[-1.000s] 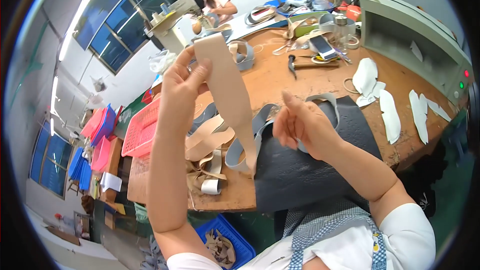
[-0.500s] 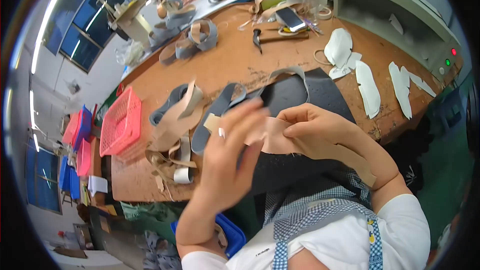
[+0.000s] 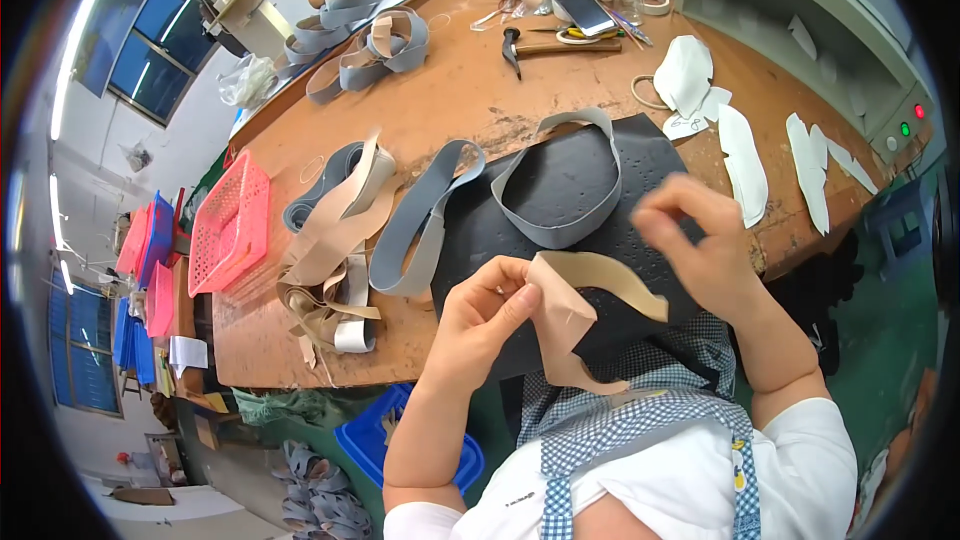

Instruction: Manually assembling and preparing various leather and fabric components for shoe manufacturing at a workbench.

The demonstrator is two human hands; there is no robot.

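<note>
My left hand (image 3: 487, 315) pinches a folded beige strip (image 3: 563, 325) between thumb and fingers. The strip bends at the grip, and its two ends hang apart toward my apron. My right hand (image 3: 700, 240) is raised to the right, away from the strip; its fingers are curled and blurred, and nothing shows in them. Under both hands lies a black mat (image 3: 640, 165). A grey band bent into a loop (image 3: 560, 232) stands on the mat, just beyond the beige strip. Left of the mat lies another grey strip loop (image 3: 408, 240).
Left on the table are a pile of beige strips (image 3: 335, 230) and a pink basket (image 3: 232, 230). Farther off lie a hammer (image 3: 560, 48), a phone (image 3: 583, 10) and more grey loops (image 3: 385, 52). White cut pieces (image 3: 742, 165) lie beside a grey metal box (image 3: 800, 40).
My right hand has let go of the beige strip and moved up and right. My left hand now grips the strip, which is folded over. The view has shifted, showing the grey loop fully.
</note>
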